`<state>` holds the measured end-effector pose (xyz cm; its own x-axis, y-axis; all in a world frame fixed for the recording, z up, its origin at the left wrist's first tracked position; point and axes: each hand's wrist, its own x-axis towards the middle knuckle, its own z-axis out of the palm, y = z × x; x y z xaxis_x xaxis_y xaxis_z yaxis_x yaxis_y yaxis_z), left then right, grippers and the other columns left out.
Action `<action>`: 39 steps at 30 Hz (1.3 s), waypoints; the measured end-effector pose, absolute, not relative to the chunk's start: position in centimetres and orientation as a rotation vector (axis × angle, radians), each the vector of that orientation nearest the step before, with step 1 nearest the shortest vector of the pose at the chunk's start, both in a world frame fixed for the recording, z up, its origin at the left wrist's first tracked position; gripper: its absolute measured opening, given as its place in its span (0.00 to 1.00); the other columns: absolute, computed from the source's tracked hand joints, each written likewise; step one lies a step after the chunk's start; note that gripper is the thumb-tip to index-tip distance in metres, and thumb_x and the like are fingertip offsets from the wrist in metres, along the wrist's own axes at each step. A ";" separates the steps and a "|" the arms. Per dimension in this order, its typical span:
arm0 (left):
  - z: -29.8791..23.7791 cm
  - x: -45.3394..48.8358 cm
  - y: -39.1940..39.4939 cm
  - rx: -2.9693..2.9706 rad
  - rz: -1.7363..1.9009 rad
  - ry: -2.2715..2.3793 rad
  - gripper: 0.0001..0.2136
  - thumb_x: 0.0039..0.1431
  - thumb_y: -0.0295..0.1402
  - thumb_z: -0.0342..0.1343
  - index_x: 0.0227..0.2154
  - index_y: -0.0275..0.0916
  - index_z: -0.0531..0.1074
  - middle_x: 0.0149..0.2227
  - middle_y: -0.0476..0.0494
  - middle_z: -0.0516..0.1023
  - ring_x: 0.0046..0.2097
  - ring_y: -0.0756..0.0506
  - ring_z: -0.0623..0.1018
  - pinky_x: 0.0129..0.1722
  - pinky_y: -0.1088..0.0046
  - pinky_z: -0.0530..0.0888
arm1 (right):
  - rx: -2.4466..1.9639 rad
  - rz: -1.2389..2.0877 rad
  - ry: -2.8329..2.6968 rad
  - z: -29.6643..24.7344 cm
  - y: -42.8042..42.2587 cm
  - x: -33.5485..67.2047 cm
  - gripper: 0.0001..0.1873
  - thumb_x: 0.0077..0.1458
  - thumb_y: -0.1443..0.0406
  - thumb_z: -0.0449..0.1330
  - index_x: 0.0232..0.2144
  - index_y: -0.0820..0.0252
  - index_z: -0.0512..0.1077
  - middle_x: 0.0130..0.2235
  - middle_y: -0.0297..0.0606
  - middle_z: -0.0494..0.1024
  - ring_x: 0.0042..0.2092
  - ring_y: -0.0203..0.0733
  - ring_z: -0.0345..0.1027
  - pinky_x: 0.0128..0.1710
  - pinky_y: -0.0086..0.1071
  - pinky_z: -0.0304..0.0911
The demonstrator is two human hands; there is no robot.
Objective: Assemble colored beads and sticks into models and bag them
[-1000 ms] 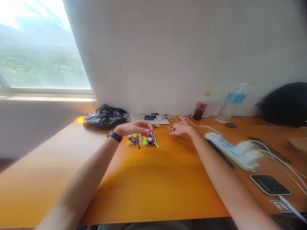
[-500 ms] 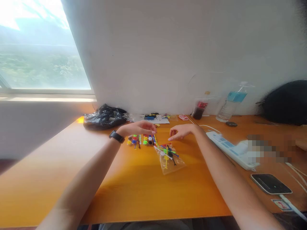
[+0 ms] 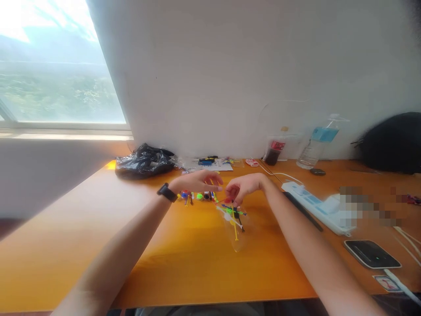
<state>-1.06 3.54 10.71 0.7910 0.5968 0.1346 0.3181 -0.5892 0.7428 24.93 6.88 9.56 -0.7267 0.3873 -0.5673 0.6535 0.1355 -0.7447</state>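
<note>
My right hand (image 3: 245, 186) is closed in a pinch on the top of a clear plastic bag (image 3: 235, 245). Inside the bag are several thin plastic pieces in yellow, green, blue, white and black. Just to its left, my left hand (image 3: 200, 179) hovers with fingers stretched out and holds nothing. A black watch band (image 3: 167, 192) is on that wrist. Below the left hand, on the wooden table, lie two small groups of coloured plastic pieces: one group (image 3: 186, 196) by the wrist, the other (image 3: 201, 196) under the fingers, partly hidden.
Along the wall are a black plastic bag (image 3: 144, 162), a printed sheet (image 3: 222, 166), a dark drink bottle (image 3: 273, 153) and a clear water bottle (image 3: 309, 151). A white power strip (image 3: 305, 199) and a phone-like device (image 3: 371, 253) with a cable lie right of my right arm.
My right hand has moved slightly left and down and now grips the bag's top, and the bag has tilted. My left hand has shifted right, closer to the right hand.
</note>
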 end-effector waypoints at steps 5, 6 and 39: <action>8.9 0.5 3.4 2.131 0.370 0.700 0.20 0.61 0.50 0.64 0.48 0.41 0.80 0.34 0.45 0.83 0.29 0.48 0.80 0.27 0.76 0.72 | 0.982 -1.698 2.424 11.0 6.7 26.0 0.22 0.46 0.54 0.76 0.37 0.62 0.75 0.36 0.36 0.80 0.39 0.41 0.75 0.42 0.34 0.69; 8.4 0.8 3.5 2.086 0.357 0.700 0.21 0.60 0.50 0.65 0.48 0.41 0.80 0.34 0.45 0.84 0.28 0.48 0.80 0.25 0.76 0.71 | 1.009 -1.698 2.506 11.1 6.9 26.0 0.21 0.47 0.54 0.75 0.35 0.61 0.74 0.34 0.34 0.79 0.38 0.40 0.74 0.41 0.33 0.68; 6.1 0.3 6.7 1.220 1.082 0.851 0.17 0.61 0.41 0.69 0.45 0.33 0.75 0.41 0.35 0.84 0.40 0.42 0.86 0.52 0.60 0.83 | 1.822 -2.738 2.438 6.6 9.6 24.0 0.18 0.44 0.73 0.74 0.39 0.59 0.79 0.33 0.36 0.82 0.34 0.38 0.77 0.34 0.28 0.72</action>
